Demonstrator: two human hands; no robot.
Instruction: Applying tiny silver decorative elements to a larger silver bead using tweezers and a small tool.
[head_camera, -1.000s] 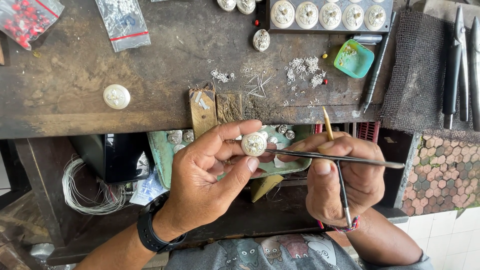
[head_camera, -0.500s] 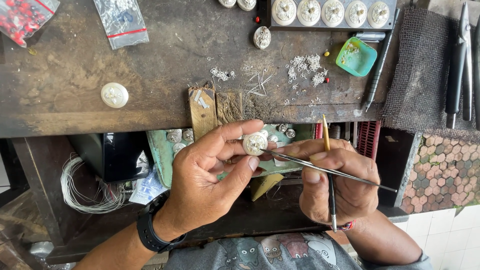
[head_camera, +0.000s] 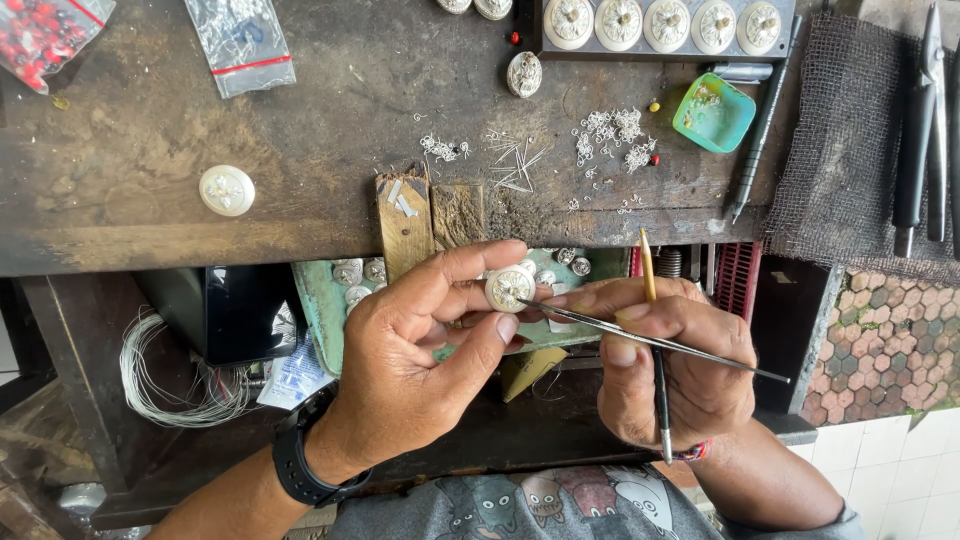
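Observation:
My left hand (head_camera: 420, 350) pinches a small round silver ornament (head_camera: 509, 288) between thumb and fingers, held below the bench edge. My right hand (head_camera: 670, 365) grips thin metal tweezers (head_camera: 650, 340) whose tip touches the ornament, and a small paintbrush (head_camera: 655, 350) stands upright through the same fingers. A black wristband sits on my left wrist. A teal tray (head_camera: 320, 310) with more silver ornaments lies right behind my hands.
A worn wooden bench (head_camera: 150, 130) holds a white disc (head_camera: 227, 190), loose silver wire bits (head_camera: 605, 135), a green dish (head_camera: 714, 113), a pen tool (head_camera: 760, 120), a row of finished ornaments (head_camera: 665, 25) and plastic bags (head_camera: 240, 40). Pliers (head_camera: 920, 120) lie on mesh at right.
The tweezers' tip has come left onto the ornament, and my right hand has shifted slightly lower. My left hand keeps the ornament nearly still.

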